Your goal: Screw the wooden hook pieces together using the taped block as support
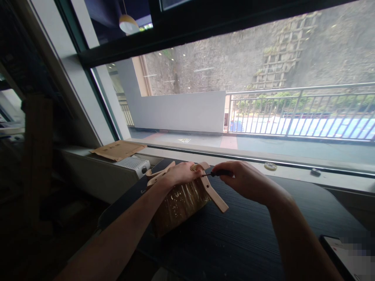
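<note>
My right hand (243, 179) is wrapped around the black handle of a screwdriver (223, 173). Its thin shaft points left and meets a pale, curved wooden piece (216, 198) near a joint. A dark hole shows lower on that piece. My left hand (185, 172) is closed over the wood just left of the screwdriver tip; its fingertips are partly hidden. Underneath lies a brown block or box wrapped in shiny clear film (183, 205). More pale wooden parts (159, 175) extend left of my left hand, and I cannot tell how they join.
The dark table (249, 230) stands against a windowsill. On the sill are a tape roll (270, 166) and a small dark object (315, 172). A phone (345, 253) rests at the right edge. Back left, a brown envelope (118, 150) lies beside a white vented unit (133, 164).
</note>
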`<state>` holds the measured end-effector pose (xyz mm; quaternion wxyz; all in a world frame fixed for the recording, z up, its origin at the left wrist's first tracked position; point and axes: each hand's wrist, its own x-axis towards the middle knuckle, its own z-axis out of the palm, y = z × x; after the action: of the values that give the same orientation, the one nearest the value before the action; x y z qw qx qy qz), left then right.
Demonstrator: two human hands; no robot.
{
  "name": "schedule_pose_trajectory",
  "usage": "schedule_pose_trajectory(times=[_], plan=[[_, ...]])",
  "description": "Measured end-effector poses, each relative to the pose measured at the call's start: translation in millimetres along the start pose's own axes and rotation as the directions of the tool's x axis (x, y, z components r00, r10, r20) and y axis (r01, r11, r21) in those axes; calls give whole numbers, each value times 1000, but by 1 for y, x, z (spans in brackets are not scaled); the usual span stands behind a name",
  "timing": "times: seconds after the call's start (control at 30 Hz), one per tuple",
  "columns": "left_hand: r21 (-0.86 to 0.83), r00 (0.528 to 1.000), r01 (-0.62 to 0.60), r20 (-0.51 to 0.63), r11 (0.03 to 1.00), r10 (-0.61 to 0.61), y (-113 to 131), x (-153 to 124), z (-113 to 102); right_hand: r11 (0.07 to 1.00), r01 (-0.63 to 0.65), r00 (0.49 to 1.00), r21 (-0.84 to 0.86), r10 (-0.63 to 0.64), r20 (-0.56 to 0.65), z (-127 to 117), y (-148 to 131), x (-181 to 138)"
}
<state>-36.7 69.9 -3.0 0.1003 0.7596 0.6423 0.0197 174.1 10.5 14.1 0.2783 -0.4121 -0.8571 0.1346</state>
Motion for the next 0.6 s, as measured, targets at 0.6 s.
schedule_pose_trajectory(times=[0.6], plan=[[10,1000,20,-4,1000,-20,2,-4,-1,986,-140,989,-92,133,-71,2,-4,2]])
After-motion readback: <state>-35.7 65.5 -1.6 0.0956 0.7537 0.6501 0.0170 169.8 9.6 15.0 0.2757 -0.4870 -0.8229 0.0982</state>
